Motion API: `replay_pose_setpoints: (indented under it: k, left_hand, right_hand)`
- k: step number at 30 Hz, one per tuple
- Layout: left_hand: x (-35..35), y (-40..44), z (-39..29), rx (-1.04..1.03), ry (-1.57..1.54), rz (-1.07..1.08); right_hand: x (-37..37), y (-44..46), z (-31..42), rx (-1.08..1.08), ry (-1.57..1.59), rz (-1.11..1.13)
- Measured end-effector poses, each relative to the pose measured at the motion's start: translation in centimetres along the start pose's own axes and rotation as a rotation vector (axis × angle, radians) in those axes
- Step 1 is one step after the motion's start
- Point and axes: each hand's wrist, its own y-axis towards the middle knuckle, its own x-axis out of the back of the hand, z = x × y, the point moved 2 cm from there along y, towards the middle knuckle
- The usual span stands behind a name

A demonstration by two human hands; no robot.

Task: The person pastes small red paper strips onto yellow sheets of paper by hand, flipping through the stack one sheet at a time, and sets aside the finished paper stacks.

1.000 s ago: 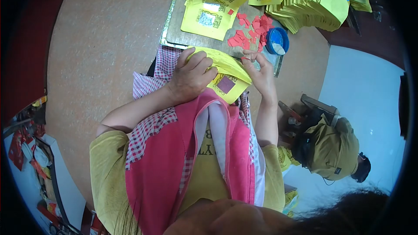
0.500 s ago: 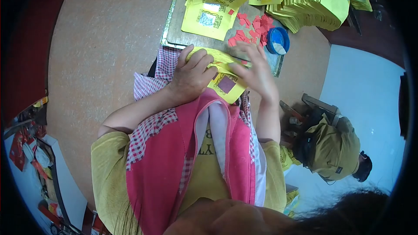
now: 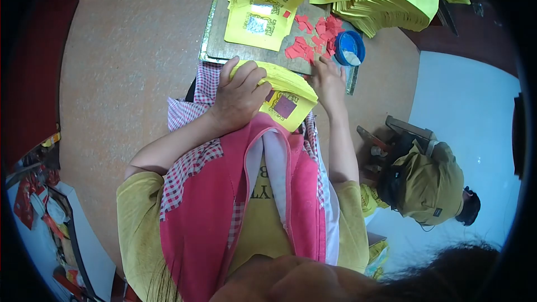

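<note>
- Clock directions run from the yellow bundle, which lies above the lap, just off the near edge of the bench.
- At 9 o'clock the left hand has its grip wrapped around the bundle's end; firm, even pressure should stop the sheets sliding without creasing them.
- Between 2 and 3 o'clock the right hand reaches over the bench edge, fingertips near the red slips. Whether that grip pinches a slip does not show.
- The slips lie scattered and overlapping at 1 o'clock; taking one by its corner would probably avoid dragging neighbours along.
- At 2 o'clock stands the blue tub, pale stuff inside, just beside the slips; a low wrist could knock it.
- Toward 12 o'clock, the printed yellow sheets are best left undisturbed by the sleeve or bundle.
- Holding the bundle's free end level should help its layers stay aligned.
</note>
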Motion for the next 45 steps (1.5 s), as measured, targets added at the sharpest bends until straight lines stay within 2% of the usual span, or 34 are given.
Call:
replay_pose_setpoints:
  k: [1,2,3,5,6,7,9,13,18,20,22,25,27,29,30,32,33,35,42,43,45]
  left_hand:
    - [0.1,0.0,-0.1,-0.005,0.004,-0.007]
    - [0.2,0.0,-0.1,-0.007,0.01,-0.014]
    - [0.2,-0.1,0.0,-0.002,0.015,-0.013]
    - [0.1,-0.2,0.0,-0.032,0.013,-0.012]
    - [0.2,-0.2,0.0,-0.032,0.014,-0.009]
    - [0.2,-0.3,0.0,-0.034,0.014,-0.004]
    - [0.1,-0.2,0.0,-0.038,0.013,-0.001]
    - [0.4,-0.1,0.1,-0.042,-0.004,0.001]
    - [0.3,-0.2,0.3,-0.03,-0.013,0.025]
    - [0.2,-0.3,0.3,-0.033,-0.023,0.04]
    - [0.2,-0.4,0.2,-0.03,-0.021,0.052]
    - [0.1,-0.2,0.0,-0.028,-0.014,0.051]
    - [0.2,-0.2,0.0,-0.017,-0.001,0.049]
    - [0.1,-0.3,-0.1,-0.017,0.005,0.057]
    - [0.1,-0.4,-0.1,-0.014,0.009,0.059]
    - [0.2,-0.3,-0.2,-0.013,0.018,0.066]
    - [0.2,-0.3,-0.2,-0.014,0.02,0.067]
    - [0.2,-0.3,-0.2,-0.002,0.028,0.086]
    - [-0.1,-0.3,-0.3,0.012,0.012,0.039]
    - [0.2,-0.3,-0.2,0.007,0.009,0.06]
    - [0.4,-0.4,-0.1,0.006,0.002,0.084]
  right_hand:
    - [0.7,0.3,-0.1,-0.092,0.184,0.057]
    - [1.6,0.3,0.2,-0.085,0.22,-0.074]
    - [2.3,0.6,0.5,-0.079,0.223,-0.072]
    - [3.2,1.0,0.7,-0.154,0.469,0.033]
    - [3.6,1.1,1.4,-0.133,0.579,-0.035]
    - [3.7,1.2,1.9,-0.135,0.581,-0.036]
    - [4.4,1.5,2.8,-0.003,0.634,-0.099]
    - [5.1,1.9,3.5,-0.006,0.633,-0.083]
    - [0.4,-0.8,1.3,-0.161,0.622,0.035]
    - [0.3,-1.4,1.1,-0.184,0.614,0.019]
    - [0.4,-1.8,0.2,-0.298,0.665,0.027]
    - [1.5,-1.0,-0.6,-0.241,0.724,-0.055]
    - [3.0,-0.4,0.5,-0.302,0.845,0.003]
    - [4.7,0.3,2.6,-0.118,0.81,-0.066]
    - [5.5,0.6,3.6,-0.116,0.814,-0.064]
    - [7.2,1.0,6.3,0.154,0.708,-0.019]
    - [8.1,1.1,7.3,0.154,0.71,-0.02]
    - [9.2,1.3,9.5,0.331,0.52,0.091]
    - [8.3,2.1,11.1,0.361,0.269,0.014]
    - [8.4,2.1,10.8,0.366,0.271,0.016]
    - [9.0,1.8,8.7,0.278,0.499,0.115]
